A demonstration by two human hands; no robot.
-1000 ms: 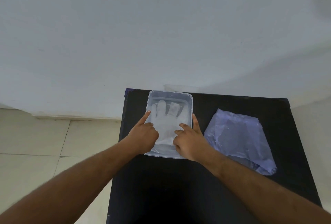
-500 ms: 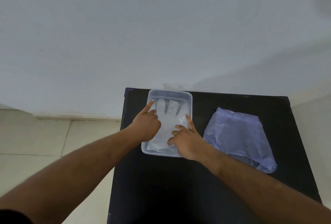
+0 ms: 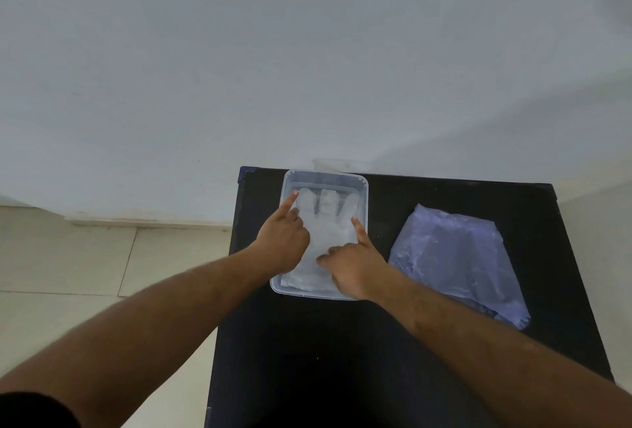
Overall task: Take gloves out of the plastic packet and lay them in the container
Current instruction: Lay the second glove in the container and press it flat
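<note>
A clear rectangular plastic container [image 3: 326, 177] stands at the far left of the black table. A thin translucent glove [image 3: 330, 222] lies flat inside it, fingers pointing away from me. My left hand [image 3: 283, 239] rests on the glove's left side, index finger stretched to the far left fingertip of the glove. My right hand [image 3: 352, 265] presses on the glove's right side and lower part, index finger along the container's right wall. Neither hand grips anything. The bluish plastic packet [image 3: 458, 260] lies flat on the table to the right, apart from the container.
The black table [image 3: 342, 359] has its left edge just beside the container, with a tiled floor [image 3: 85, 263] below on the left. A pale wall [image 3: 307, 68] rises directly behind the table's far edge.
Both hands slid farther into the container over the glove. My left index finger reached up toward the glove's fingertips, and my right hand moved inward onto the glove's lower part.
</note>
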